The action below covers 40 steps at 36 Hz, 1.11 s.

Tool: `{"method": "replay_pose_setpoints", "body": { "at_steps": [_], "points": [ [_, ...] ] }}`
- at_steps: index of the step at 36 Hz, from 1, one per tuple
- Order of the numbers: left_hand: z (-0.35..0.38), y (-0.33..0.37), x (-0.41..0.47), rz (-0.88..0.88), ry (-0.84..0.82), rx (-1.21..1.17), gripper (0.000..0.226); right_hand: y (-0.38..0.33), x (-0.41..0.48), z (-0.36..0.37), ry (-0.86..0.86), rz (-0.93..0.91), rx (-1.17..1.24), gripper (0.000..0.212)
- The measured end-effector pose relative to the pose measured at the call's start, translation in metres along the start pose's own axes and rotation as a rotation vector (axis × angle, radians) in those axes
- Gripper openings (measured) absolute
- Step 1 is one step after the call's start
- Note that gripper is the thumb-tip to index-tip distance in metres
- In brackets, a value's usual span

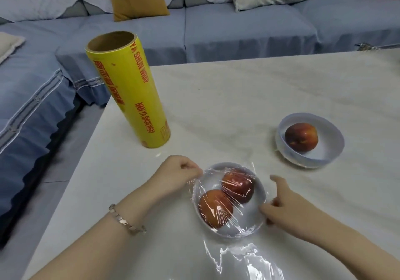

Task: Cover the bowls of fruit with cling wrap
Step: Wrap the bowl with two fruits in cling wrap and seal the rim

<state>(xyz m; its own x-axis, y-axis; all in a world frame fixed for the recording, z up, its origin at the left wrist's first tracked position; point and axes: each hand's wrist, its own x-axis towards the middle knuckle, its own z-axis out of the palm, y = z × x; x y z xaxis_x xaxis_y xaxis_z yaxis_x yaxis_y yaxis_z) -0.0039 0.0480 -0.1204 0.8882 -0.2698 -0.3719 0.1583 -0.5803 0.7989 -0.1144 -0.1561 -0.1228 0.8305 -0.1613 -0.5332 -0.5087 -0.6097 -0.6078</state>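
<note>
Loose cling wrap (249,258) lies nearest you on the surface (216,106) and stretches over the near bowl (229,235) of two fruits. Your left hand (179,171) pinches it at the far-left rim. Your right hand (283,202), blurred, is at the right rim; grip cannot be told.

Just 1 view is given: a wide-angle camera worn on the person's head, facing forward and steeply down along both forearms onto the worktop (238,98). It sits close above the hands, so the left hand (179,171) and right hand (285,202) fill the lower middle of the frame, either side of a bowl (229,234) under cling wrap (214,182). Beyond the left hand stands an upright roll (132,89), beyond the right hand a 2nd bowl (333,147), and furthest off a sofa (238,31) crosses the top.
</note>
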Motion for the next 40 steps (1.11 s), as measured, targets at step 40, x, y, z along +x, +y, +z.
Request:
{"method": "replay_pose_setpoints", "body": {
  "at_steps": [40],
  "points": [
    [0.002, 0.014, -0.004, 0.156, 0.248, -0.267, 0.018, -0.041, 0.067, -0.029, 0.173, -0.745, -0.182, 0.010]
  ]
}}
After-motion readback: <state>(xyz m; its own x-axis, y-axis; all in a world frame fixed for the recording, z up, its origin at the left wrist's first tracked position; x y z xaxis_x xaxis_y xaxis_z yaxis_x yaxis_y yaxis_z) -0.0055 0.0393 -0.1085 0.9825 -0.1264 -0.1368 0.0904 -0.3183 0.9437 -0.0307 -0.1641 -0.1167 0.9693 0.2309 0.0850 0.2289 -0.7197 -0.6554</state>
